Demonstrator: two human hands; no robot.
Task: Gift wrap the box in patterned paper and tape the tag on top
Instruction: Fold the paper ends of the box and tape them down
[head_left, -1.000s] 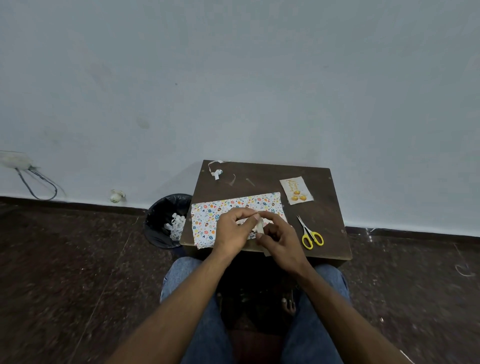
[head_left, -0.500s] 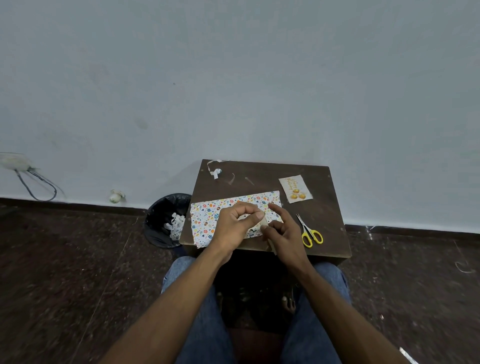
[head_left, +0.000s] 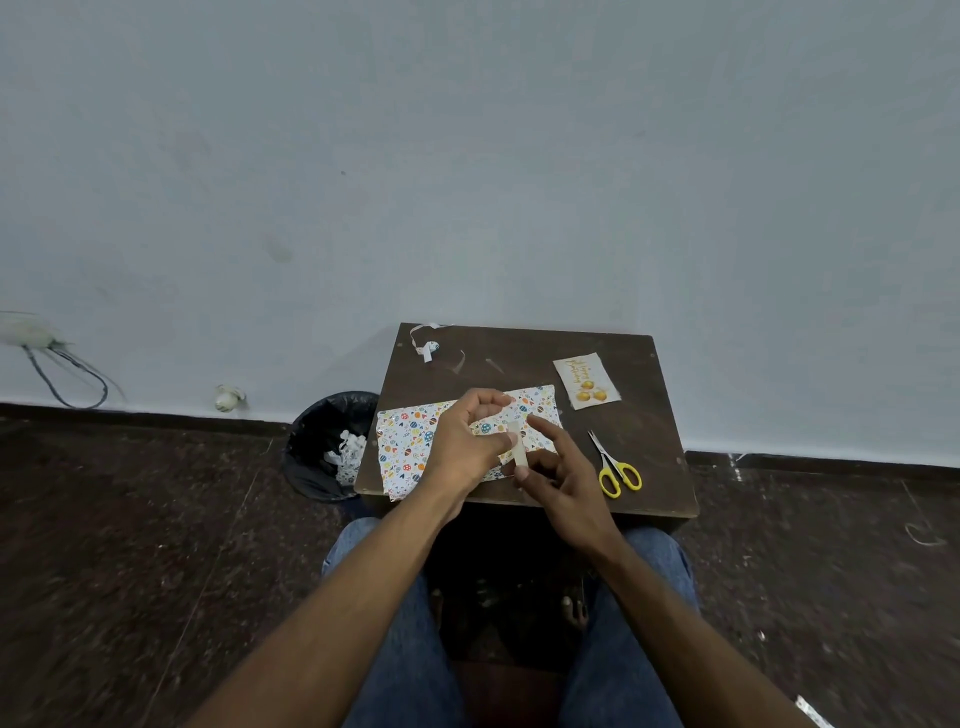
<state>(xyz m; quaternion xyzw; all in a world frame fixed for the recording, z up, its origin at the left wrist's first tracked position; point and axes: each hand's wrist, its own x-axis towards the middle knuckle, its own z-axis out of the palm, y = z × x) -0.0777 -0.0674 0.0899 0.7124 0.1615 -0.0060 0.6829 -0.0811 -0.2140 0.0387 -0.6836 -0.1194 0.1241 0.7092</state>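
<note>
Head view, wrapped box (head_left: 415, 447): lay flat at the table's (head_left: 649, 467) near left edge, under both hands; probably light, slick paper.
Tape strip (head_left: 517, 448): limp, sticky; best held by its ends.
Left hand (head_left: 467, 441): fingers curled, thumb pinching the strip's top.
Right hand (head_left: 563, 480): fingertips pinched the strip's lower end.
Tag (head_left: 587, 387): far right, untouched.

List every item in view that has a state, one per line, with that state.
Wrapped box: covered in patterned paper, lying flat on the table.
Tape strip: held between both hands above the box.
Left hand: pinches the strip's upper end.
Right hand: holds the strip's lower end.
Tag: loose on the table, not yet attached.
Scissors: blades closed, lying flat.
Bin: open, holding paper scraps.
</note>
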